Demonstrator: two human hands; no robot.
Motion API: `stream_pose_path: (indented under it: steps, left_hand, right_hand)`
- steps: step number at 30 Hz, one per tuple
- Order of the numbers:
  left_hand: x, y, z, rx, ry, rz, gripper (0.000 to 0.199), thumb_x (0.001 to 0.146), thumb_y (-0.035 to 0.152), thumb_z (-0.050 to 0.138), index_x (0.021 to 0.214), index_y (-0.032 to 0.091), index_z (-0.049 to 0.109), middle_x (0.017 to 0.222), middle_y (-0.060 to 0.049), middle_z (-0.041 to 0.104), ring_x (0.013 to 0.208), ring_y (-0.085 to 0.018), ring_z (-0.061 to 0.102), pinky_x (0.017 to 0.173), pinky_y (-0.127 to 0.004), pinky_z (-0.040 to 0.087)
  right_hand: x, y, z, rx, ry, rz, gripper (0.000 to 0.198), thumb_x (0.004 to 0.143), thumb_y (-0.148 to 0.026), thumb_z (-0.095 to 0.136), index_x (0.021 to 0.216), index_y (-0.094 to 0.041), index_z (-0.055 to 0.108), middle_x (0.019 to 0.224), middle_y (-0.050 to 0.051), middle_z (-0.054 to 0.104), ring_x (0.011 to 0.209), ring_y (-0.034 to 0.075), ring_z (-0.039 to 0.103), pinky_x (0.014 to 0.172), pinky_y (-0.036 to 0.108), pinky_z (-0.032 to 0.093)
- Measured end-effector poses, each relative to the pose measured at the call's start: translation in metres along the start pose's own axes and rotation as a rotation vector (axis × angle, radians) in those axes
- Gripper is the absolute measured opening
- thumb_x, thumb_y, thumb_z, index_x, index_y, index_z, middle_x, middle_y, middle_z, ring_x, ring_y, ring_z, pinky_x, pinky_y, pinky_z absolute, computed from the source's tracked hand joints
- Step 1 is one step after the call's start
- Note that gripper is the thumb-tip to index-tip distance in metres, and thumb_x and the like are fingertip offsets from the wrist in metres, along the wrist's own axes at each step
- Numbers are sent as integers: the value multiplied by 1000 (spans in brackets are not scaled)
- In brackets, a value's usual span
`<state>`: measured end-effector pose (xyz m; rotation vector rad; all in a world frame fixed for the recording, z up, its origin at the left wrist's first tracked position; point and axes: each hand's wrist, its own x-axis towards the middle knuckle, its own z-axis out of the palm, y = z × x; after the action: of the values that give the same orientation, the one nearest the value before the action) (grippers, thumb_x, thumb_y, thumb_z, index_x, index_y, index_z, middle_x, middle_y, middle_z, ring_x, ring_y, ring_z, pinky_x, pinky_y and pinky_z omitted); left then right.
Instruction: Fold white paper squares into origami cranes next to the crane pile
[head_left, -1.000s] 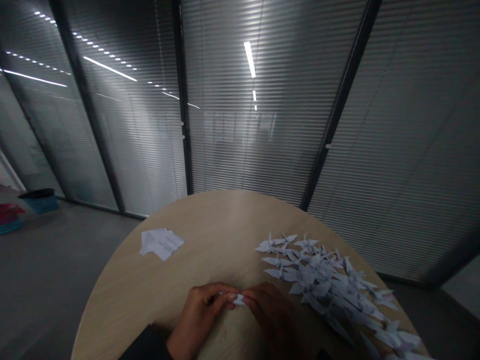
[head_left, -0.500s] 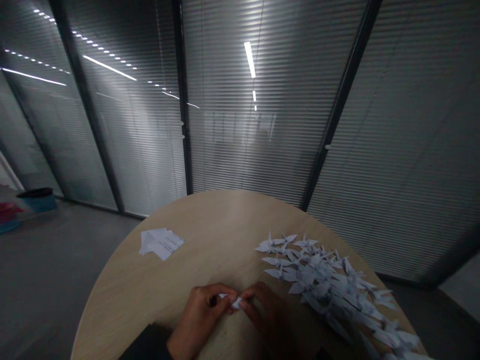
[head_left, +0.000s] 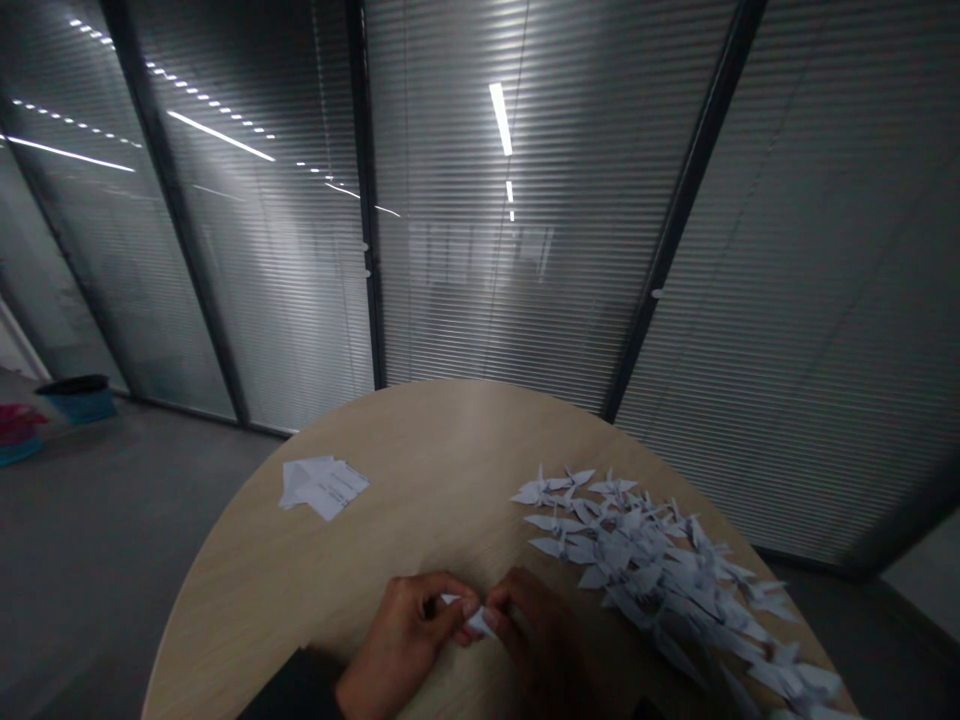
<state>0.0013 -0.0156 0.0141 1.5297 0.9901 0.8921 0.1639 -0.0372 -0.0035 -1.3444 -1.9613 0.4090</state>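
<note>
A small piece of folded white paper (head_left: 480,622) is pinched between my two hands, low over the near part of the round table. My left hand (head_left: 412,630) grips its left side between thumb and fingers, which cover much of it. On the other side my right hand (head_left: 532,625), in shadow, pinches the paper's right end with thumb and forefinger. To the right of my hands lies a spread heap of folded white paper cranes (head_left: 645,550). Farther off on the left rests a small stack of loose paper sheets (head_left: 324,486), the top one printed.
The round wooden table (head_left: 450,430) has its far edge near a glass partition with blinds (head_left: 510,300). On the floor at the left stand a blue bin with a dark liner (head_left: 79,398) and a blue container with something red in it (head_left: 19,435).
My hands have shifted slightly down, and the fingertips have moved a little along the folded paper, so more of its right end shows. The cranes and the sheets stay put.
</note>
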Motion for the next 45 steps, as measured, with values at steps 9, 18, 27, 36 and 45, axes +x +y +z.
stream_pose_path:
  steps: [9,18,27,36,45]
  left_hand:
    - [3,-5,-2,-92,16,29,34,75,43,60,68,11,70,58,-6,68,57,-17,60,59,-26,45]
    - [2,-5,-3,-146,13,49,37,73,49,62,69,12,71,60,-6,69,58,-17,62,59,-26,47]
    - [1,0,-3,-187,6,25,44,69,56,63,70,13,72,60,-6,69,59,-18,62,61,-27,48]
    - [1,1,-3,-198,-2,27,46,68,58,63,69,12,71,60,-6,69,59,-17,61,61,-28,47]
    - [4,-4,-6,-200,-9,20,44,69,55,65,73,11,72,64,-8,71,61,-19,63,61,-29,48]
  right_hand:
    - [-1,6,0,173,-36,78,32,93,-37,37,73,-22,57,72,-1,63,69,13,61,68,22,44]
    - [2,0,-3,153,-67,135,29,90,-37,41,70,-23,56,73,-1,63,70,13,60,69,22,42]
    - [1,-4,-8,201,-101,236,24,87,-37,46,70,-22,55,70,-2,63,68,13,59,65,21,41]
    - [2,-5,-8,189,-32,143,31,89,-43,43,69,-23,55,70,-2,63,69,13,61,66,22,44]
    - [3,-2,-4,194,35,114,30,88,-44,46,70,-23,58,69,-2,64,66,13,61,66,22,45]
